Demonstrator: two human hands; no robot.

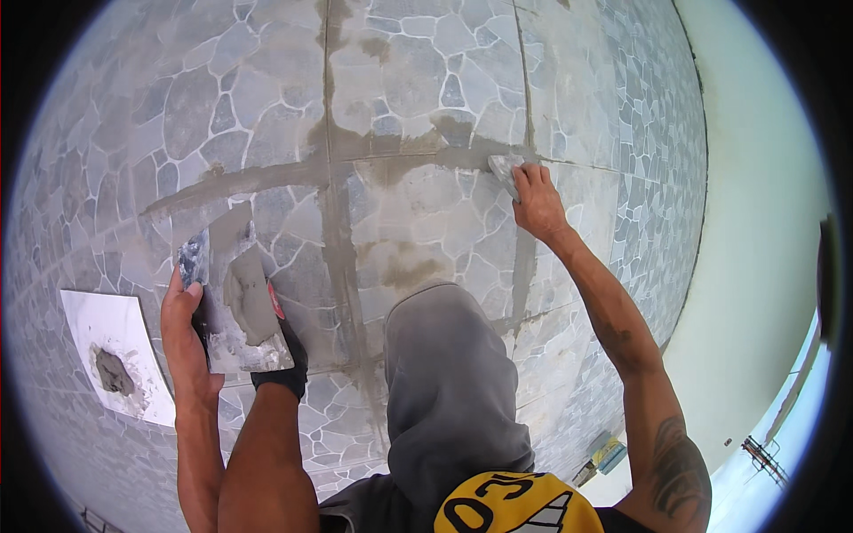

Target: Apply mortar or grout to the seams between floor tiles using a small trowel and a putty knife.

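Observation:
My left hand (182, 311) grips a flat metal trowel (222, 333) by its edge. A smear of grey grout (252, 298) lies on the trowel's face. Farther off to the right, my right hand (540, 202) pinches a small flat scraper (505, 171) with its fingers closed. The scraper's blade rests on a grout-covered joint (471, 155) between the floor tiles (418, 231). Wet-looking grey grout bands follow several joints and meet at a crossing left of the scraper. Parts of the scraper are hidden under my fingers.
On the floor at the left lies a white board (142, 338) with a heap of grey grout (114, 371). A pale wall (746, 178) runs along the right. Beside the trowel is my black shoe (291, 360); my grey-clad knee (453, 355) fills the lower middle. A yellowish package (610, 453) stands lower right.

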